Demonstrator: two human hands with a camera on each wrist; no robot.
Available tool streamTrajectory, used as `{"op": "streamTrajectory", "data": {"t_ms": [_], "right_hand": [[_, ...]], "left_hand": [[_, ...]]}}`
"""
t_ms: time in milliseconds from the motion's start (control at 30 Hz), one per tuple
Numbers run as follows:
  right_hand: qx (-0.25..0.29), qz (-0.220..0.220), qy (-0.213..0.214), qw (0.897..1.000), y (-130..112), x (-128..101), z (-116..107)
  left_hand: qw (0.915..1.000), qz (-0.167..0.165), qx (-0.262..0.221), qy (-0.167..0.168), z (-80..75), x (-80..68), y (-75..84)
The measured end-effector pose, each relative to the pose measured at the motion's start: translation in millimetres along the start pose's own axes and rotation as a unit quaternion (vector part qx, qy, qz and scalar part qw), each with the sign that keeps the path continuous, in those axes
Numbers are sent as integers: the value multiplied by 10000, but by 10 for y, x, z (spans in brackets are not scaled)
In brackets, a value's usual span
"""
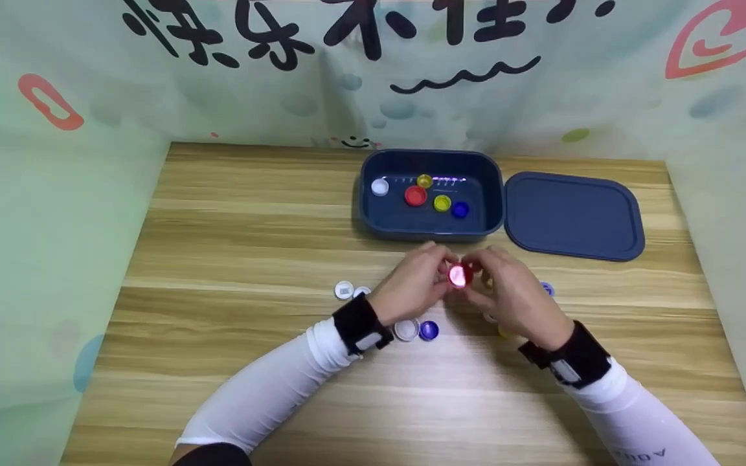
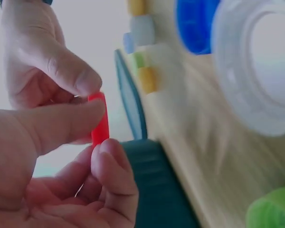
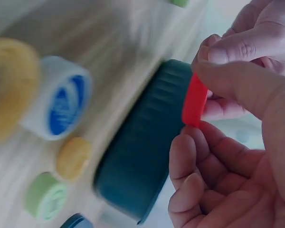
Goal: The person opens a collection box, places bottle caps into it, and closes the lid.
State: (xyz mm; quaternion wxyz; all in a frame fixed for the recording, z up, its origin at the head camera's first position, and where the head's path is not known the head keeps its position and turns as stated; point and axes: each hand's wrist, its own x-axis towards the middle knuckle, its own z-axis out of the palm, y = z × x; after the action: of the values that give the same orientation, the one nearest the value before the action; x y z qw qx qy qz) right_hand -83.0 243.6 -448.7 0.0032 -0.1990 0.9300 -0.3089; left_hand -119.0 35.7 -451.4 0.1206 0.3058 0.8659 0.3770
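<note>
Both hands hold one red bottle cap [image 1: 458,276] just in front of the dark blue box [image 1: 431,234]. My left hand [image 1: 408,285] pinches it between thumb and fingers, the thumb lying across it in the left wrist view. From the other side my right hand [image 1: 519,294] grips the same cap by its edge. In the right wrist view the red cap [image 3: 194,102] is seen side-on, raised over the table. Inside the box lie a white cap [image 1: 380,187], a red cap [image 1: 415,196], a blue cap [image 1: 460,210] and two yellowish ones.
A flat dark blue lid [image 1: 574,217] lies right of the box. Around the hands are white caps [image 1: 344,290], a large clear cap [image 1: 406,330], a blue cap [image 1: 429,331] and a green cap [image 2: 273,211]. Several more sit near the right hand, partly hidden in the head view.
</note>
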Motion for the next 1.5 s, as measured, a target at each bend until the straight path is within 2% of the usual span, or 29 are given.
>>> {"op": "streamTrajectory", "data": {"t_ms": [133, 300, 467, 633, 733, 933, 1100, 1200, 1300, 1400, 1500], "right_hand": [[269, -91, 301, 9991, -58, 158, -47], [488, -142, 619, 9968, -127, 373, -59], [673, 153, 593, 9959, -194, 622, -39], [808, 383, 468, 9949, -218, 885, 9], [904, 452, 387, 9941, -199, 1028, 50], [1032, 622, 102, 9927, -155, 1227, 133], [1064, 709, -188, 9916, -125, 1279, 159], [956, 703, -252, 9926, -121, 1230, 141], [824, 624, -170, 9945, -140, 1140, 98], [668, 416, -19, 9969, -170, 1022, 53], [468, 94, 93, 9988, -201, 887, 15]], "left_hand": [[9976, -82, -480, 487, -138, 6, -4], [9889, -410, -1112, 898, -318, 33, -28], [9752, -756, -1671, 1237, -485, 52, -101], [9582, -881, -2315, 1432, -645, 90, -230], [9528, -945, -2446, 1531, -721, 124, -313], [9488, -1172, -2432, 1639, -799, 190, -464], [9453, -1333, -2472, 1656, -833, 218, -529], [9415, -1308, -2556, 1763, -830, 195, -534], [9429, -1187, -2444, 1927, -820, 140, -513], [9523, -1040, -2070, 1988, -795, 58, -481], [9651, -844, -1653, 1847, -740, -53, -445]]}}
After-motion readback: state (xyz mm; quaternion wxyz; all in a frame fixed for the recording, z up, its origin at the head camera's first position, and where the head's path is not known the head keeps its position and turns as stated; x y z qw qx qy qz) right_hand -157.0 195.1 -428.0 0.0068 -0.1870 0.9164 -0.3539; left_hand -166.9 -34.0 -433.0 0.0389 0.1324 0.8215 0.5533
